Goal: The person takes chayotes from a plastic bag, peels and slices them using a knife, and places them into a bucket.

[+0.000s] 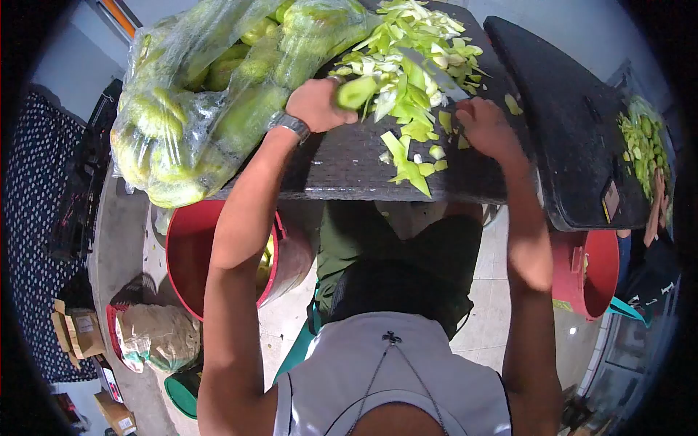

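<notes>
My left hand [318, 104], with a metal-banded watch on its wrist, is closed around a pale green fruit [356, 93] that looks like an unripe mango. A knife [435, 75] is in my right hand [486, 125], its blade pointing up and left over a heap of pale green and white cut pieces [414, 109]. The blade is apart from the held fruit. Beside my left hand, a clear plastic bag [163, 138] full of whole green fruits rests on the dark tabletop [327, 167] and hangs over its front edge.
Below the table's left side stands a red bucket [190, 232] with pale pieces inside. Another red bucket [600, 276] is at right, under a second dark table [574, 109]. Another person's arm [658, 203] is there, near green pieces [643, 145]. A filled sack [160, 334] lies at lower left.
</notes>
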`<state>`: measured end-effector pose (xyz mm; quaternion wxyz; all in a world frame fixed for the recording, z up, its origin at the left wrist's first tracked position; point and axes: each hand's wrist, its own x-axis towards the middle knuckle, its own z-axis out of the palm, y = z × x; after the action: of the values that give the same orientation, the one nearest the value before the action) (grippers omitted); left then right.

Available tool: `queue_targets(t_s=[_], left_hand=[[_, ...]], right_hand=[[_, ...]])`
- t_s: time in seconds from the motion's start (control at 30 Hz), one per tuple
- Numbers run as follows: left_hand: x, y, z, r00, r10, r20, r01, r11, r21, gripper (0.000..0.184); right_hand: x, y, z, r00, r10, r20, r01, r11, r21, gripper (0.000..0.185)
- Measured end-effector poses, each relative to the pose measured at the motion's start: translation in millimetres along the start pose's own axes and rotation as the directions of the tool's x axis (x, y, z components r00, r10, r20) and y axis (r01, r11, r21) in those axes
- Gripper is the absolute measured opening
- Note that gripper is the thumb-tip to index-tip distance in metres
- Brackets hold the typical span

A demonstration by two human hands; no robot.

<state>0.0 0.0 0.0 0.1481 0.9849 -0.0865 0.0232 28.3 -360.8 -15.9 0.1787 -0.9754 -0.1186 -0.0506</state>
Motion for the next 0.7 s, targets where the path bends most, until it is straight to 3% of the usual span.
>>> queue_targets(t_s=[0.07,0.13,0.17,0.23,0.3,0.37,0.47,0.57,0.7], left_hand=[[-8.7,-14.4,3.0,0.992,-0.053,-0.114,0.016,0.952,-0.304,0.085],[-3.4,-18.6,14.9,0.975,-0.216,-0.052,0.104,0.65,-0.753,0.078],[-6.7,-17.6,21.8,0.961,-0.275,0.016,0.135,0.42,-0.897,0.074],[-27.5,-1.9,10.4,0.962,-0.252,0.105,0.124,0.06,-0.991,0.059],[-37.1,-1.0,7.9,0.955,-0.205,0.213,0.158,-0.253,-0.954,0.051],[-41.5,0.4,4.8,0.946,-0.236,0.222,0.159,-0.26,-0.952,0.052],[-45.8,-5.6,4.5,0.94,-0.198,0.277,0.208,-0.308,-0.928,0.055],[-42.5,-7.1,4.4,0.952,-0.123,0.279,0.208,-0.408,-0.889,0.057],[-47.9,-0.1,-0.6,0.957,-0.101,0.27,0.2,-0.442,-0.875,0.057]], right_hand=[[-14.6,2.9,-17.0,1.0,-0.005,-0.018,0.007,0.988,0.156,0.043],[-27.5,6.6,-40.2,0.999,-0.038,-0.028,0.041,0.991,0.13,0.038],[-40.9,8.4,-47.6,0.998,-0.051,-0.028,0.054,0.991,0.123,0.036],[-68.0,10.7,-49.5,0.991,-0.12,-0.057,0.127,0.981,0.144,0.031],[-92.2,7.0,-52.3,0.99,-0.135,-0.048,0.141,0.977,0.163,0.027],[-113.3,2.4,-56.9,0.996,-0.095,0.002,0.093,0.981,0.173,0.025],[-131.5,11.6,-51.1,0.966,-0.258,-0.019,0.257,0.943,0.211,0.022],[-124.6,18.0,-47.3,0.941,-0.338,0.025,0.336,0.939,0.069,0.023],[-87.4,33.1,-35.2,0.965,-0.261,-0.028,0.262,0.961,0.085,0.022]])
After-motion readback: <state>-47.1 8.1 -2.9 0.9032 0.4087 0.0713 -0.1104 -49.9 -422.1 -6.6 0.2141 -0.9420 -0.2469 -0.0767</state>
